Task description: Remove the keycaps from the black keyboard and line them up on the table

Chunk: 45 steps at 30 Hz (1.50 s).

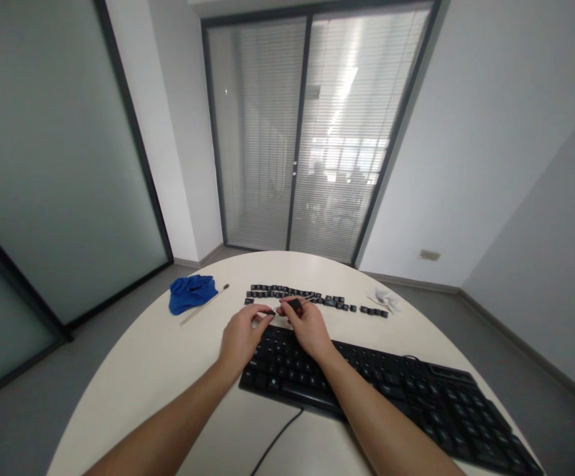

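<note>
My left hand [241, 336] pinches a small black keycap [270, 313] between thumb and fingers, above the top edge of a black keyboard [307, 390]. Close beside it, my right hand [311, 328] is closed on a small black-handled tool with thin pale wires, which looks like a keycap puller [294, 304]. The two hands' fingertips are nearly touching. Beyond them, loose black keycaps [334, 300] lie in rows on the table, partly hidden by my fingers. My right forearm crosses over the keyboard and covers some of its keys.
On the round pale table [168, 383], a crumpled blue cloth [191, 293] lies at the left beside a thin stick brush [205, 305]. White crumpled tissue [385, 299] sits at the right. A black cable [278, 439] runs from the keyboard toward the near edge.
</note>
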Each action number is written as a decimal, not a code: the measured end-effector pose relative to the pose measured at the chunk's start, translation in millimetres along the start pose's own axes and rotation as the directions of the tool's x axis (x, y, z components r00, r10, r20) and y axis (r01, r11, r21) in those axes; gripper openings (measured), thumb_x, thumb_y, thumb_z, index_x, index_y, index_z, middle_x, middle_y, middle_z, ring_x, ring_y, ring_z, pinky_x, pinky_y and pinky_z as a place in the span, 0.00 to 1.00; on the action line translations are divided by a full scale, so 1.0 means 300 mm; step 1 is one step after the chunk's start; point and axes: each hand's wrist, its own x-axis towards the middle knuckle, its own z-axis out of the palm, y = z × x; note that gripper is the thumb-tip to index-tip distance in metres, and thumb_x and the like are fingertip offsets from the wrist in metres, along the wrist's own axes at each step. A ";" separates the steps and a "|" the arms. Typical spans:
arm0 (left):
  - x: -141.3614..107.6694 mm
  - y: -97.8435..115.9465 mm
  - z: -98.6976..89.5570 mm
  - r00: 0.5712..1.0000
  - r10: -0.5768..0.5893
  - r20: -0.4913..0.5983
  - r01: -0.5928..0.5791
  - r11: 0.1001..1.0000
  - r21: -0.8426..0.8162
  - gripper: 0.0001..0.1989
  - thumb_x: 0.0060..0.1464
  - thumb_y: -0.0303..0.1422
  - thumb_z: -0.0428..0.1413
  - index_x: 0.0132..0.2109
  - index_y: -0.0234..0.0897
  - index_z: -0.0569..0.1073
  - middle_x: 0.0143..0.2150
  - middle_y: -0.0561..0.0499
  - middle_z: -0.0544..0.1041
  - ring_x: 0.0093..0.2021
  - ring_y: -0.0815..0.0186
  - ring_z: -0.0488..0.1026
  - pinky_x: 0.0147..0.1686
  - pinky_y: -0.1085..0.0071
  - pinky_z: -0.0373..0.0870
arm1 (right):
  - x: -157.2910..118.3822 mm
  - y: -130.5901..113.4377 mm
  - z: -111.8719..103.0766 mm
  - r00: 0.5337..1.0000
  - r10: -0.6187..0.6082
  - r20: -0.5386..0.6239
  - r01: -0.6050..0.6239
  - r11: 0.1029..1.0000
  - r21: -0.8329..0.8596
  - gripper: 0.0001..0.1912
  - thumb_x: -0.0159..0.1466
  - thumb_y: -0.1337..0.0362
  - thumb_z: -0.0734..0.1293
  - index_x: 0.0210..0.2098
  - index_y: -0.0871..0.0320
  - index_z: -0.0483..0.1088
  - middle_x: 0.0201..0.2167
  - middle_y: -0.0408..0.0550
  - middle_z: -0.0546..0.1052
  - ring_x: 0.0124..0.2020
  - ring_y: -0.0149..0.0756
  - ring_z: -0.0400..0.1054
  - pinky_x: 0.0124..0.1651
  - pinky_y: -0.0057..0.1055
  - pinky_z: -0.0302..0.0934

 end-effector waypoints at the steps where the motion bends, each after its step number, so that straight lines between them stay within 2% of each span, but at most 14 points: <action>1: 0.006 -0.007 -0.004 1.000 0.004 -0.017 -0.004 1.000 0.011 0.09 0.54 0.37 0.58 0.41 0.42 0.79 0.40 0.49 0.81 0.37 0.60 0.77 0.42 0.67 0.69 | 0.001 0.001 -0.001 1.000 0.008 -0.014 -0.008 1.000 -0.005 0.15 0.65 0.56 0.63 0.44 0.61 0.74 0.35 0.53 0.81 0.38 0.40 0.76 0.45 0.36 0.68; 5: 0.035 -0.052 -0.028 0.999 0.003 -0.049 0.003 0.994 0.111 0.11 0.54 0.37 0.57 0.44 0.40 0.78 0.39 0.48 0.81 0.37 0.59 0.75 0.40 0.67 0.68 | 0.004 0.006 -0.003 0.999 0.033 -0.039 -0.034 0.999 -0.022 0.15 0.66 0.56 0.63 0.42 0.61 0.73 0.33 0.53 0.81 0.37 0.40 0.77 0.45 0.35 0.67; 9: 0.048 -0.089 -0.041 1.000 0.026 -0.003 -0.024 0.960 0.281 0.12 0.56 0.38 0.56 0.45 0.41 0.78 0.41 0.48 0.81 0.40 0.57 0.74 0.42 0.66 0.66 | 0.001 0.007 -0.001 0.999 0.032 -0.029 -0.034 0.996 -0.083 0.14 0.65 0.57 0.63 0.40 0.60 0.74 0.32 0.52 0.81 0.36 0.40 0.77 0.43 0.34 0.67; 13: 0.049 -0.103 -0.036 0.999 0.023 0.046 -0.038 0.928 0.369 0.11 0.57 0.38 0.56 0.42 0.41 0.79 0.42 0.48 0.81 0.43 0.57 0.74 0.42 0.66 0.66 | -0.002 -0.010 -0.003 0.999 0.035 -0.017 -0.037 0.990 -0.135 0.13 0.66 0.59 0.63 0.41 0.60 0.74 0.32 0.50 0.81 0.35 0.39 0.77 0.42 0.32 0.66; 16: 0.051 -0.104 -0.032 0.999 0.013 0.045 -0.030 0.914 0.405 0.11 0.57 0.37 0.55 0.42 0.40 0.79 0.43 0.47 0.80 0.44 0.56 0.74 0.43 0.66 0.66 | 0.004 -0.058 -0.023 0.998 0.024 0.053 -0.011 0.974 -0.227 0.12 0.66 0.60 0.62 0.39 0.59 0.75 0.31 0.50 0.81 0.33 0.38 0.76 0.40 0.31 0.65; 18: 0.051 -0.101 -0.032 0.999 -0.008 0.046 -0.012 0.908 0.419 0.11 0.58 0.37 0.55 0.44 0.40 0.78 0.43 0.48 0.80 0.44 0.57 0.74 0.43 0.67 0.66 | 0.009 -0.103 -0.050 0.990 0.011 0.140 0.032 0.952 -0.303 0.14 0.66 0.59 0.61 0.33 0.59 0.76 0.29 0.50 0.81 0.31 0.38 0.75 0.37 0.30 0.64; 22: 0.044 -0.093 -0.035 0.998 0.025 0.060 -0.050 0.878 0.476 0.12 0.59 0.37 0.54 0.48 0.43 0.77 0.42 0.49 0.80 0.44 0.57 0.73 0.42 0.67 0.65 | -0.002 -0.170 -0.112 0.970 0.041 0.239 0.033 0.955 -0.296 0.21 0.68 0.53 0.58 0.31 0.58 0.76 0.27 0.48 0.81 0.29 0.37 0.75 0.35 0.30 0.64; 26: 0.042 -0.085 -0.029 0.988 0.111 0.111 -0.154 0.821 0.550 0.11 0.61 0.35 0.53 0.45 0.42 0.79 0.44 0.47 0.79 0.46 0.56 0.71 0.44 0.66 0.65 | -0.052 -0.153 -0.153 0.978 0.051 0.204 0.016 0.948 -0.317 0.22 0.68 0.51 0.58 0.33 0.58 0.77 0.29 0.50 0.81 0.31 0.40 0.75 0.35 0.31 0.64; 29: 0.043 -0.072 -0.025 0.985 0.141 0.100 -0.173 0.804 0.568 0.11 0.60 0.33 0.54 0.48 0.40 0.77 0.46 0.46 0.78 0.47 0.56 0.70 0.46 0.65 0.64 | -0.099 -0.115 -0.172 0.990 0.049 0.131 0.000 0.936 -0.353 0.23 0.69 0.51 0.57 0.36 0.58 0.78 0.30 0.50 0.81 0.33 0.41 0.75 0.38 0.32 0.64; 32: 0.037 -0.054 -0.030 0.974 0.182 0.132 -0.225 0.789 0.572 0.09 0.60 0.31 0.54 0.45 0.41 0.77 0.46 0.47 0.78 0.47 0.56 0.70 0.47 0.64 0.63 | -0.133 -0.091 -0.185 0.997 0.035 0.072 -0.001 0.903 -0.429 0.22 0.69 0.51 0.57 0.35 0.56 0.77 0.31 0.50 0.81 0.35 0.43 0.75 0.40 0.33 0.63; 37: 0.017 -0.038 -0.045 0.939 0.251 0.236 -0.342 0.753 0.562 0.09 0.60 0.29 0.53 0.41 0.42 0.79 0.48 0.49 0.78 0.48 0.56 0.69 0.45 0.63 0.63 | -0.152 -0.086 -0.177 0.996 0.032 0.079 0.008 0.885 -0.465 0.22 0.70 0.52 0.55 0.34 0.56 0.76 0.32 0.50 0.81 0.36 0.43 0.74 0.41 0.33 0.62; 45: 0.031 -0.072 -0.035 0.925 0.241 0.293 -0.374 0.714 0.592 0.13 0.60 0.25 0.52 0.44 0.43 0.79 0.52 0.49 0.77 0.51 0.55 0.67 0.45 0.61 0.64 | -0.153 -0.080 -0.168 0.997 0.034 0.068 0.000 0.899 -0.438 0.21 0.70 0.53 0.56 0.33 0.55 0.75 0.32 0.49 0.81 0.36 0.43 0.75 0.41 0.33 0.61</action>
